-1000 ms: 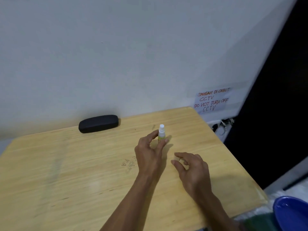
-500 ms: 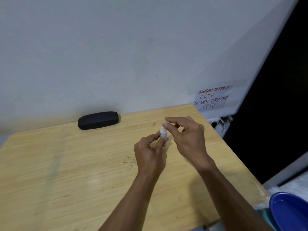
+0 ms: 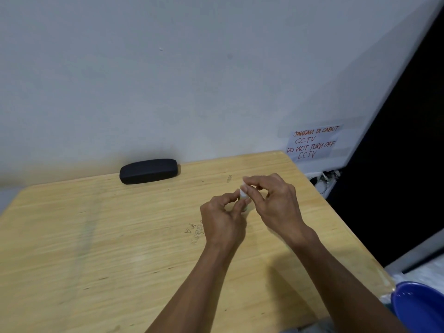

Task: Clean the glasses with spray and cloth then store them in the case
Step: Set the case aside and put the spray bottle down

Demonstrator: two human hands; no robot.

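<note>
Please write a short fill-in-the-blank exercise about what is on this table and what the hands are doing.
1. The black glasses case lies ____, lid down, near the wall.
2. Both hands meet at the small ____ spray bottle.
3. The left hand grips the bottle's body while the right hand pinches its ____.

Missing words: closed; white; top

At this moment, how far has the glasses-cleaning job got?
Done: nothing visible; the black case lies shut by the wall. In hand: the left hand holds the spray bottle while the right hand pinches its top. Left: spraying, wiping, storing; no glasses or cloth are in view.
</note>
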